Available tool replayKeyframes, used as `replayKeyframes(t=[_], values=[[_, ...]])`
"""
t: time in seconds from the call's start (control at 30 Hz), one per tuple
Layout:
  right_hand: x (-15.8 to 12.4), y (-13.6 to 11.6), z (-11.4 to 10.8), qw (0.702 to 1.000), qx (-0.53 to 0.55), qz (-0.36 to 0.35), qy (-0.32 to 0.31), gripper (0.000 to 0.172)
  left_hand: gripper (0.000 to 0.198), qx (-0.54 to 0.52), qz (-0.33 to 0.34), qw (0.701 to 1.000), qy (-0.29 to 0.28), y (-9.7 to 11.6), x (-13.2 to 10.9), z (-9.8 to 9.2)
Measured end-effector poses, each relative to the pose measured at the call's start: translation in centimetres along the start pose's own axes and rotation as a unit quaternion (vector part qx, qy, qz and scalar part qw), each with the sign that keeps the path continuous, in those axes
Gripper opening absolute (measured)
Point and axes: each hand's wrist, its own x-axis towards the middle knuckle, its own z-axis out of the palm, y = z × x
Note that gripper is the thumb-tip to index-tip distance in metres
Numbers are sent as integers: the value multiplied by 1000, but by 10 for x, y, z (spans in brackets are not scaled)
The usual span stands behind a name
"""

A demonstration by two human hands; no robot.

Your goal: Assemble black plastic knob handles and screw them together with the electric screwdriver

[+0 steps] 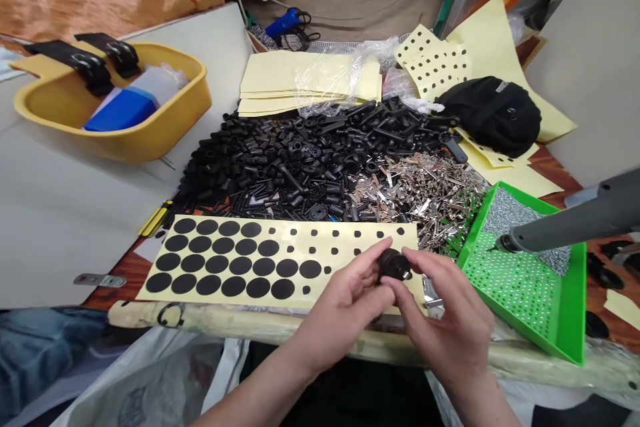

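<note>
Between the fingertips of both hands is a small round black plastic part [393, 265] with a bit of shiny metal at its lower right. My left hand [345, 297] pinches it from the left, and my right hand [443, 307] grips it from the right with thumb and fingers. Under the hands lies a pale yellow sheet [295, 240] bearing rows of black round stickers [233, 285] on its left and small black dots on its right. Behind it spreads a heap of black plastic parts [280, 153], with thin metal strips [425, 190] at its right.
A green tray [573, 307] with small metal pieces stands at the right, an electric screwdriver [580, 213] reaching over it. A yellow bin [170, 130] hangs at the left. Farther back are stacked yellow sheets [280, 77] and a black cap [493, 113]. A padded roll [225, 320] lines the front edge.
</note>
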Motion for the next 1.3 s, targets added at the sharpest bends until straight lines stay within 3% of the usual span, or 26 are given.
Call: replayKeyframes(t=[0.1,0.3,0.53,0.87,1.03,1.3], values=[[-1,5,1,1000,12,2,-14,35,76,56,-6,998,-14,0,0,2],[-6,11,2,998,52,32,-14,29,62,90,21,996,18,-4,2,5],[-12,13,0,999,30,12,-5,36,56,144,57,987,36,-9,3,4],[-23,12,4,995,56,79,14,42,56,176,75,980,56,-13,2,7],[-26,10,7,993,55,108,15,36,56,215,83,970,78,-13,2,9],[-29,13,10,992,64,111,5,37,56,210,83,972,72,-14,1,8]])
